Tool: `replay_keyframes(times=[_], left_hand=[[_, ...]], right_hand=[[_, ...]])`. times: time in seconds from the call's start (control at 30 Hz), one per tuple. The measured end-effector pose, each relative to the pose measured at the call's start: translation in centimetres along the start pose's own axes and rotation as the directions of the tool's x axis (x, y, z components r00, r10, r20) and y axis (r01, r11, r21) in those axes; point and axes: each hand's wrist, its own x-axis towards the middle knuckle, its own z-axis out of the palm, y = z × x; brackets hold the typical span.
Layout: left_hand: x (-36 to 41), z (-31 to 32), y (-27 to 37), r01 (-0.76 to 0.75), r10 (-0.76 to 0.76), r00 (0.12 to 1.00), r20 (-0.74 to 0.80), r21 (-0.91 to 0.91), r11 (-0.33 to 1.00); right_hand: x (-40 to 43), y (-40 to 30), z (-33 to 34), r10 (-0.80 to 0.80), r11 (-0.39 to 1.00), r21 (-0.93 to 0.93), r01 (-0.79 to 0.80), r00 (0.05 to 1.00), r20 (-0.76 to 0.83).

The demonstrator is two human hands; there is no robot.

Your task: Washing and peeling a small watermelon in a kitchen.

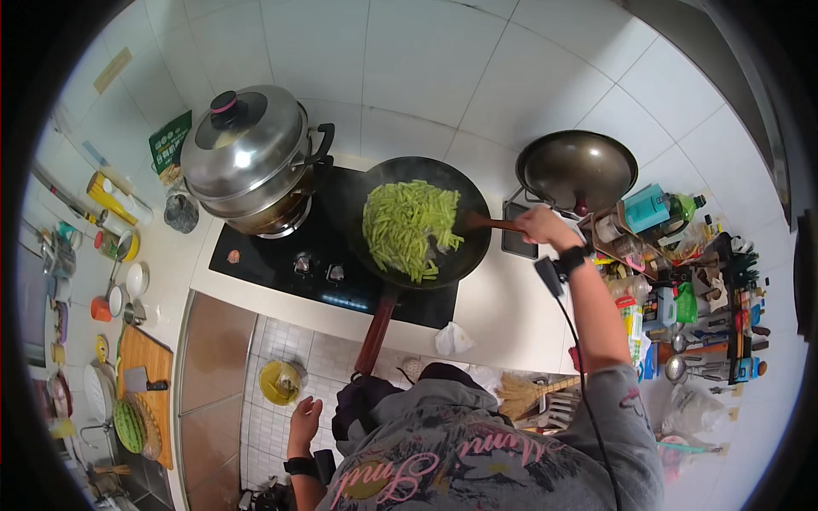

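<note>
My right hand grips the handle of a wooden spatula. Its blade reaches into a dark wok and meets the right side of a heap of cut green beans. The wok sits on a black glass gas hob, and its reddish wooden handle points toward my body. Low at my left side, my left hand hangs with nothing in it, its fingers loosely bent and slightly apart. Below it in the picture, a dark strap circles the wrist.
A lidded steel steamer pot occupies the left burner. Right of the wok, a domed lid leans against tiles. A crumpled tissue lies by the counter's front edge. A cleaver and watermelon rest on a cutting board at left.
</note>
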Motion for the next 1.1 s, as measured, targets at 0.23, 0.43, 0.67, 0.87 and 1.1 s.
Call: replay_keyframes(times=[0.23,0.43,0.67,0.87,1.1], left_hand=[[-1.2,-0.7,-0.2,0.02,-0.019,0.999,-0.028,0.041,0.999],[0.0,-1.3,-0.4,-0.004,0.005,0.998,-0.066,0.014,1.0],[0.4,-1.1,0.1,0.007,-0.007,0.998,-0.058,-0.001,1.0],[0.8,-1.2,0.6,-0.051,0.046,0.997,-0.057,-0.075,0.996],[-0.2,-0.7,0.5,-0.018,0.018,0.999,-0.043,0.001,1.0]], right_hand=[[-0.1,-7.3,6.9,-0.172,0.958,0.162,0.237,0.925,-0.338],[-6.9,-11.8,6.8,-0.349,0.935,-0.21,0.287,0.853,-0.388],[-8.8,-15.6,6.8,-0.394,0.915,-0.072,0.396,0.843,-0.366],[-5.4,-14.6,8.6,-0.287,0.95,-0.238,0.201,0.864,-0.414],[0.7,-12.0,6.7,-0.341,0.872,-0.486,0.063,0.792,-0.507]])
